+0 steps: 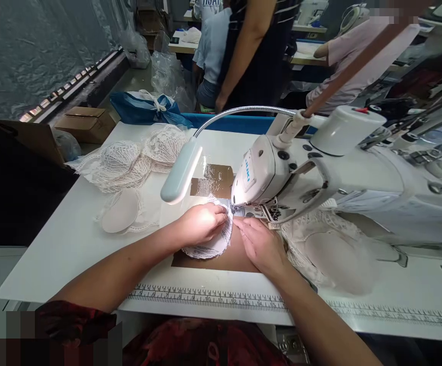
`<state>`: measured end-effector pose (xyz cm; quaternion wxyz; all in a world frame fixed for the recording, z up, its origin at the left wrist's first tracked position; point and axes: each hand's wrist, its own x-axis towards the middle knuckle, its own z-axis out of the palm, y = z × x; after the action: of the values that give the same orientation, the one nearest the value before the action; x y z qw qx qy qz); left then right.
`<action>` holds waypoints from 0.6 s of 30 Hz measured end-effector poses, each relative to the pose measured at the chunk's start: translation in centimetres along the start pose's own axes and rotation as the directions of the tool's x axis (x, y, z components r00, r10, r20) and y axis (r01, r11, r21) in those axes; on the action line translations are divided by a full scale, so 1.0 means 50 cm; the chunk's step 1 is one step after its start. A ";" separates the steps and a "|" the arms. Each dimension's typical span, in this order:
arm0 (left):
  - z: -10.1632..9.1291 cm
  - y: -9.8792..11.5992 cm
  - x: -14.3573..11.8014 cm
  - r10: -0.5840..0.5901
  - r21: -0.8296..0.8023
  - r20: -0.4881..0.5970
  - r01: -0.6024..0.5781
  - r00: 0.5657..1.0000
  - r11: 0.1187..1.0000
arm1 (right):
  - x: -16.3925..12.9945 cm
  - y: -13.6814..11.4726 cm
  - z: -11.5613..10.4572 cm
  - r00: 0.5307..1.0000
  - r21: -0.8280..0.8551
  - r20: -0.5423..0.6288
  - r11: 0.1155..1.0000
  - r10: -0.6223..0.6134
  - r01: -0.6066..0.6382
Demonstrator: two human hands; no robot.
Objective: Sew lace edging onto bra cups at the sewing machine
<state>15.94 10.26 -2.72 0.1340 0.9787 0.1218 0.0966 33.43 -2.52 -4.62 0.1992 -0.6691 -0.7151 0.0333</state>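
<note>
A white lace cup piece (211,247) lies on the sewing table (71,239) right in front of the white sewing machine (320,173), under its needle area. My left hand (201,222) rests curled on top of the lace, pressing it down. My right hand (259,244) lies flat beside it, fingertips touching the lace edge near the presser foot (243,211). A gooseneck lamp (180,173) shines on my left hand.
A pile of lace cups (129,162) and a padded cup (121,211) lie at the left. More lace pieces (331,249) sit right of the machine. A ruler strip (209,297) runs along the front edge. Cardboard boxes (85,122) stand left; other people stand behind.
</note>
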 end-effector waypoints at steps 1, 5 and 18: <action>0.005 0.001 0.002 0.010 0.005 -0.007 -0.010 1.000 1.000 | -0.001 0.000 0.000 1.000 0.006 -0.003 1.000 -0.002 0.002; 0.029 0.001 0.007 0.055 0.052 -0.054 -0.052 0.997 0.997 | -0.002 -0.001 -0.002 1.000 0.013 -0.003 1.000 0.000 0.000; 0.015 0.012 0.001 0.037 0.073 -0.042 -0.034 0.998 0.997 | 0.003 -0.006 0.000 0.997 -0.154 0.008 0.985 -0.079 0.079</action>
<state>16.26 9.51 -3.24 0.0942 0.9826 0.1106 0.1155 33.15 -2.38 -4.51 0.1476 -0.6537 -0.7417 -0.0293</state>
